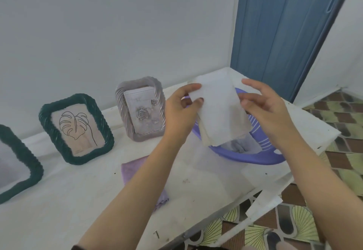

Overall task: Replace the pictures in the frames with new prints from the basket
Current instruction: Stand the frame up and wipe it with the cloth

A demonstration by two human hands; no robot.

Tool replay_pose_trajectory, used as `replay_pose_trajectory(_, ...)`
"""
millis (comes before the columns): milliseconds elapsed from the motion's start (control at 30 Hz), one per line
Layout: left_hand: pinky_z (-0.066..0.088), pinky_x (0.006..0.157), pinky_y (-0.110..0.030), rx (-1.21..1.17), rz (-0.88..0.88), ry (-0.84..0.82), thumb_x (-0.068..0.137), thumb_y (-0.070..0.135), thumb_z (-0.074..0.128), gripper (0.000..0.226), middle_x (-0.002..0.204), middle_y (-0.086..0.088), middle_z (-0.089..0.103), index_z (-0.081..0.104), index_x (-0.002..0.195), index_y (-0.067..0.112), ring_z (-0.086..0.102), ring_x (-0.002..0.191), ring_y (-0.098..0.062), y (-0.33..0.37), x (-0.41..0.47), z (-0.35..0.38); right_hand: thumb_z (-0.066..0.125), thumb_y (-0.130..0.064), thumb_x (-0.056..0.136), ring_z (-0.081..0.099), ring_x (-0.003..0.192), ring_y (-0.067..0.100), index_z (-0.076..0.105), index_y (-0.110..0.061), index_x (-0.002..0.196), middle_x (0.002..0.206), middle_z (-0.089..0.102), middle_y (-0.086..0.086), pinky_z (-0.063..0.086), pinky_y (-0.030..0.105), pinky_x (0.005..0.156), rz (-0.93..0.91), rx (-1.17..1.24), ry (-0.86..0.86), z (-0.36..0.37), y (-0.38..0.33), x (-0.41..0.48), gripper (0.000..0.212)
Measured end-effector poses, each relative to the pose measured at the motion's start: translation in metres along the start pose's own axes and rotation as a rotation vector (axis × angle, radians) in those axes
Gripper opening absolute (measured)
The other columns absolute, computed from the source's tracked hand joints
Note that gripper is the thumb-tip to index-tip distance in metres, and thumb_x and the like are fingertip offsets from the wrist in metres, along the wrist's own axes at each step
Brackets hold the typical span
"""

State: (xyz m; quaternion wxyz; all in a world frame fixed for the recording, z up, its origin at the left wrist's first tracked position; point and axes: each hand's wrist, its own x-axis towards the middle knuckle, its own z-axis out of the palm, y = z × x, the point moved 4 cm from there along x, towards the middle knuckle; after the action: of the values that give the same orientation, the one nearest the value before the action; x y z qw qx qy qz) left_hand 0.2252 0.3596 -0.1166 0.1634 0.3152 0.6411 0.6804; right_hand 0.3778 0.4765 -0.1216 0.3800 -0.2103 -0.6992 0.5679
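Both hands hold a small stack of white prints (220, 110), back side toward me, above the purple basket (253, 157). My left hand (180, 108) pinches the stack's left edge between thumb and fingers. My right hand (263, 104) grips its right edge. Three frames stand on the white table (78, 200): a grey frame (140, 108) with a rose picture, a dark green frame (75, 128) with a leaf drawing, and part of another dark green frame (17, 163) at the left edge.
A purple cloth (135, 171) lies on the table under my left forearm. A white wall runs behind the frames. A blue door (282, 30) stands at the back right. The table's right edge drops to a patterned tile floor (341, 151).
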Motion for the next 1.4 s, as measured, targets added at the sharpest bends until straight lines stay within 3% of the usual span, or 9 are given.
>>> replay_pose_trajectory(167, 0.055, 0.076, -0.038, 0.069, -0.029, -0.043, 0.079, 0.006, 0.06, 0.029, 0.105, -0.007, 0.066, 0.063, 0.092, 0.032, 0.063, 0.084, -0.03, -0.01, 0.002, 0.018, 0.059, 0.004, 0.083, 0.057, 0.074, -0.006, 0.069, -0.025, 0.086, 0.087, 0.066, -0.016, 0.042, 0.007, 0.066, 0.047, -0.154, 0.094, -0.011, 0.003, 0.007, 0.031)
replay_pose_trajectory(333, 0.035, 0.088, -0.008, 0.478, 0.057, -0.127, 0.085, 0.003, 0.055, 0.034, 0.112, 0.009, 0.059, 0.062, 0.115, 0.015, 0.051, 0.101, -0.001, -0.029, -0.008, 0.013, 0.058, 0.003, 0.08, 0.057, 0.089, 0.015, 0.07, -0.021, 0.091, 0.095, 0.064, 0.001, 0.041, 0.02, 0.067, 0.285, -0.417, 0.044, -0.028, 0.029, 0.019, 0.029)
replay_pose_trajectory(533, 0.023, 0.11, -0.025, 0.541, 0.061, -0.113, 0.086, 0.017, 0.062, 0.034, 0.144, -0.005, 0.04, 0.06, 0.118, 0.023, 0.026, 0.139, -0.012, -0.053, -0.019, -0.002, 0.057, 0.004, 0.077, 0.053, 0.085, 0.017, 0.069, -0.02, 0.094, 0.091, 0.059, 0.003, 0.036, 0.018, 0.059, 0.317, -0.771, -0.115, -0.02, 0.048, 0.036, 0.032)
replay_pose_trajectory(733, 0.016, 0.106, -0.018, 0.408, 0.05, -0.269, 0.08, 0.026, 0.07, 0.054, 0.152, 0.009, 0.025, 0.049, 0.13, 0.032, 0.009, 0.141, 0.002, -0.054, -0.027, -0.013, 0.058, 0.004, 0.079, 0.053, 0.089, 0.019, 0.063, -0.02, 0.107, 0.11, 0.06, 0.004, 0.042, 0.025, 0.072, 0.345, -1.01, -0.286, -0.01, 0.065, 0.039, 0.037)
replay_pose_trajectory(933, 0.013, 0.094, 0.004, 0.407, 0.062, -0.305, 0.079, 0.027, 0.072, 0.059, 0.153, 0.012, 0.023, 0.047, 0.132, 0.033, 0.007, 0.139, 0.006, -0.055, -0.023, -0.017, 0.058, 0.002, 0.082, 0.056, 0.109, 0.024, 0.057, -0.024, 0.12, 0.125, 0.058, 0.004, 0.048, 0.031, 0.087, 0.355, -1.034, -0.352, -0.003, 0.07, 0.039, 0.046)
replay_pose_trajectory(1033, 0.013, 0.092, 0.006, 0.41, 0.068, -0.302, 0.079, 0.029, 0.071, 0.059, 0.153, 0.013, 0.023, 0.047, 0.132, 0.032, 0.008, 0.139, 0.007, -0.057, -0.022, -0.017, 0.059, -0.007, 0.084, 0.055, 0.109, 0.022, 0.057, -0.024, 0.121, 0.125, 0.058, 0.002, 0.044, 0.027, 0.083, 0.314, -1.042, -0.345, -0.005, 0.067, 0.039, 0.04)
replay_pose_trajectory(1167, 0.013, 0.091, 0.01, 0.401, 0.079, -0.299, 0.078, 0.029, 0.072, 0.059, 0.153, 0.013, 0.022, 0.047, 0.132, 0.033, 0.009, 0.137, 0.009, -0.059, -0.02, -0.018, 0.055, -0.014, 0.088, 0.055, 0.103, 0.025, 0.061, -0.021, 0.116, 0.12, 0.06, 0.004, 0.04, 0.028, 0.081, 0.169, -1.04, -0.194, -0.016, 0.052, 0.038, 0.03)
replay_pose_trajectory(1267, 0.013, 0.091, 0.011, 0.406, 0.082, -0.309, 0.079, 0.03, 0.071, 0.059, 0.153, 0.014, 0.021, 0.046, 0.132, 0.033, 0.009, 0.137, 0.009, -0.059, -0.017, -0.018, 0.052, -0.012, 0.088, 0.051, 0.112, 0.028, 0.061, -0.017, 0.116, 0.123, 0.058, 0.008, 0.039, 0.035, 0.093, 0.013, -1.044, -0.038, -0.024, 0.037, 0.034, 0.03)
replay_pose_trajectory(1400, 0.013, 0.092, 0.01, 0.412, 0.089, -0.324, 0.079, 0.03, 0.071, 0.059, 0.152, 0.015, 0.022, 0.047, 0.133, 0.031, 0.01, 0.136, 0.012, -0.06, -0.013, -0.018, 0.051, -0.014, 0.089, 0.047, 0.112, 0.037, 0.061, -0.02, 0.117, 0.126, 0.056, 0.013, 0.037, 0.043, 0.092, -0.034, -1.279, 0.1, -0.033, 0.035, 0.025, 0.031)
